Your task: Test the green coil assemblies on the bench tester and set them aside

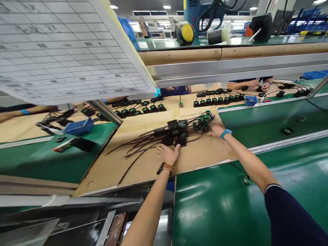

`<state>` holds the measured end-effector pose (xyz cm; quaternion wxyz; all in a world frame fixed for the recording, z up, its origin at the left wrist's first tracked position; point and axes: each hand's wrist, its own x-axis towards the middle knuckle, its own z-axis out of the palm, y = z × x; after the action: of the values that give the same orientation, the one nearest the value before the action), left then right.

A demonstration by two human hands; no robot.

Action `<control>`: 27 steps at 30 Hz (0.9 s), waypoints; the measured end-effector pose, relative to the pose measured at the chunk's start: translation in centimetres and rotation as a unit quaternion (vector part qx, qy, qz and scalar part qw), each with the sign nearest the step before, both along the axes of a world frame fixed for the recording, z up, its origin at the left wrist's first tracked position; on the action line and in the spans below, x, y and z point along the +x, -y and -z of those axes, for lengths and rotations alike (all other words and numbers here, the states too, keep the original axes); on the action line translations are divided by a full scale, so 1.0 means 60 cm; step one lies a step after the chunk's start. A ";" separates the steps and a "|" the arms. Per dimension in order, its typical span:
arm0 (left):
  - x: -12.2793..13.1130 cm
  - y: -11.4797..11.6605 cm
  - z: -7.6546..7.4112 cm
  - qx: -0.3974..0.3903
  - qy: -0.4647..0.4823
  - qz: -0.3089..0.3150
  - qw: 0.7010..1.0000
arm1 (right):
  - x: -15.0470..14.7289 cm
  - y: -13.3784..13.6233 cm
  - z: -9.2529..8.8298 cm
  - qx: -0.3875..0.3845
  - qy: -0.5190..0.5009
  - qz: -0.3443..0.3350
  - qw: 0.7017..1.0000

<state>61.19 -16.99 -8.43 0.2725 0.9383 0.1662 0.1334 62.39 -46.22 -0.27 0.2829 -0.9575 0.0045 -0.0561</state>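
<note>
A bundle of black cables (143, 140) lies on a cardboard sheet (202, 153). Black square housings (172, 124) and a cluster of round parts with green circuit boards (204, 120) sit at the bundle's right end. My left hand (167, 154) rests at the near side of the bundle, fingers apart, its thumb against a black square housing (180, 141). At the right end of the cluster is my right hand (216, 130), its fingers stretched toward the round parts and seeming to touch them. The fingertips are partly hidden.
A gridded paper sheet (71, 51) hangs at the upper left. Behind the cardboard, rows of similar parts (220, 100) line a bench where other people's hands (260, 84) work. A blue tray (79, 126) stands left. One round part (248, 180) lies on the green surface (220, 205).
</note>
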 end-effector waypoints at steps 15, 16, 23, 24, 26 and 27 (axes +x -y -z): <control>-0.252 0.062 0.024 -0.076 0.119 0.192 0.971 | -0.373 0.228 0.114 -0.243 -0.170 0.281 0.913; -0.266 0.057 0.020 -0.086 0.122 0.192 0.970 | -0.367 0.254 0.103 -0.241 -0.157 0.313 0.905; -0.341 0.056 -0.038 -0.197 0.120 0.218 0.948 | -0.395 0.312 -0.030 -0.207 0.372 0.245 0.871; -0.350 0.070 -0.054 -0.223 0.116 0.237 0.938 | -0.400 0.293 -0.066 -0.197 0.428 0.185 0.862; -0.372 0.104 -0.089 -0.272 0.111 0.280 0.914 | -0.409 0.231 -0.150 -0.167 0.497 0.061 0.849; -0.388 0.123 -0.107 -0.287 0.113 0.297 0.904 | -0.411 0.190 -0.194 -0.146 0.515 0.001 0.845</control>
<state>37.92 -24.38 -1.99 0.5744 0.8036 -0.1208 0.0983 37.73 -57.65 11.34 0.1013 -0.8213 -0.1489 -0.5413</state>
